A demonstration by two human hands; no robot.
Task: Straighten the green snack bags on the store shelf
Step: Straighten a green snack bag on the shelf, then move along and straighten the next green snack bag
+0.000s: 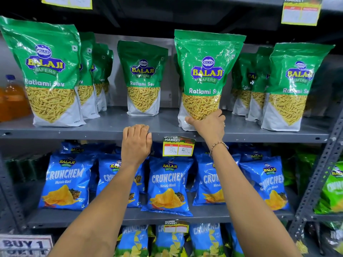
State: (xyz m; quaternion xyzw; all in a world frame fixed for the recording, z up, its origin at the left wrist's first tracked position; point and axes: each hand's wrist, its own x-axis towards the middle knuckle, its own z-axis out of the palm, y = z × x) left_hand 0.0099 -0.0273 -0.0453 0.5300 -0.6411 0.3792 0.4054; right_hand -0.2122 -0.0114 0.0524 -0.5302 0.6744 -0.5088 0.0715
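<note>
Green Balaji Ratlami Sev bags stand in rows on the grey metal shelf. My right hand grips the lower right of the front bag of the third row, which stands upright near the shelf's front edge. My left hand rests with curled fingers on the shelf's front lip and holds nothing. The leftmost front bag leans slightly left. A single bag stands further back in the second row. At the right, another row's front bag tilts a little.
Blue Crunchem chip bags fill the shelf below, with more on the bottom shelf. A yellow price tag hangs from the shelf lip between my hands. An orange drink bottle stands at far left. A perforated steel upright runs along the right.
</note>
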